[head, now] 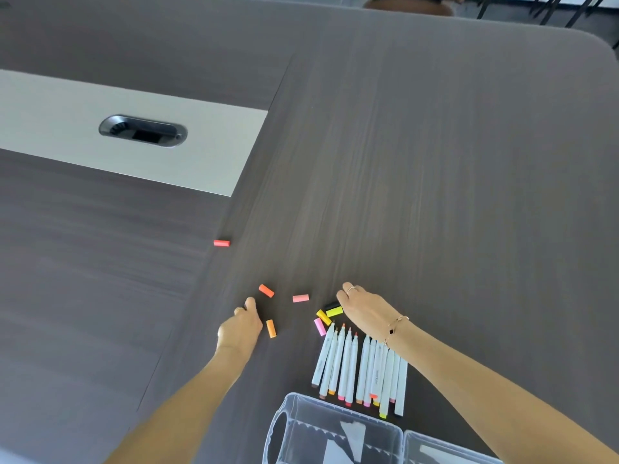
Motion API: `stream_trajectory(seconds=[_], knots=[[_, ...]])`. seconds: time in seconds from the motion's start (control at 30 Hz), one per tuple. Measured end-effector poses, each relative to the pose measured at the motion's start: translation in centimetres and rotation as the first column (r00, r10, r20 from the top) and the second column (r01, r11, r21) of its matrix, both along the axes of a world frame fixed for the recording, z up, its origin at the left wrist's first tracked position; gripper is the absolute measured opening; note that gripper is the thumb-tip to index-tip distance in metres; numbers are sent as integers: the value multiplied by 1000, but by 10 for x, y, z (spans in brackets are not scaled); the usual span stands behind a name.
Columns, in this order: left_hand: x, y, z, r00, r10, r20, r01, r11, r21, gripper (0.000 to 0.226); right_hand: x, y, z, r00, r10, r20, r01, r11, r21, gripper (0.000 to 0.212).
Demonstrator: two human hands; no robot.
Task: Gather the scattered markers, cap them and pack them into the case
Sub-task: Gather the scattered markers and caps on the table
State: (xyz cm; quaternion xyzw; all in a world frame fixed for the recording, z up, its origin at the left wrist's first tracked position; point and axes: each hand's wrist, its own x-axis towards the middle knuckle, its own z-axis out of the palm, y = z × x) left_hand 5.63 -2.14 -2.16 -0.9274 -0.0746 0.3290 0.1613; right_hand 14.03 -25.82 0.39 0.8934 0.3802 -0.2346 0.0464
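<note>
Head view: both hands (239, 326) (363, 309) reach palm-down among loose caps (300, 298).

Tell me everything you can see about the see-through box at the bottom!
The clear plastic case sits on the dark wooden table at the bottom edge of the picture, partly cut off. It looks like hard, see-through plastic with rounded corners. It lies open in two halves side by side. The left half has a handle hole in its wall and a toothed rail inside for holding markers. No markers can be seen in it yet. The row of white markers lies just above it. Neither hand touches it.
</note>
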Motion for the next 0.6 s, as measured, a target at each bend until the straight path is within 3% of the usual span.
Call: stream_trajectory(seconds=[0.1, 0.2, 0.27, 0.4, 0.5, 0.6], knots=[[4, 3, 0, 999, 34, 25, -32, 996, -88, 52, -1, 3, -3, 998, 65, 5, -65, 998, 12, 45], [3, 6, 8, 979, 195, 52, -172, 942, -288, 16, 0, 6, -14, 992, 108, 70, -108, 994, -3, 41], [-3, 9, 11, 960, 270, 69, -223, 892, -393, 6, 2, 7, -19, 988, 126, 84, -125, 992, -10, 41], [-10, 11, 8, 931, 323, 169, -232, 882, -410, 28, 8, 6, -19, 986, 141, 93, -137, 990, -40, 36], [-9, 1, 12, 916, 349, 196, -231, 861, -453, 20, 13, 13, -19, 991, 102, 83, -94, 992, -88, 34], [-7, -13, 11, 937, 278, 212, -195, 919, -342, 24, 16, 24, -19, 998, 48, 52, -39, 987, -154, 40]])
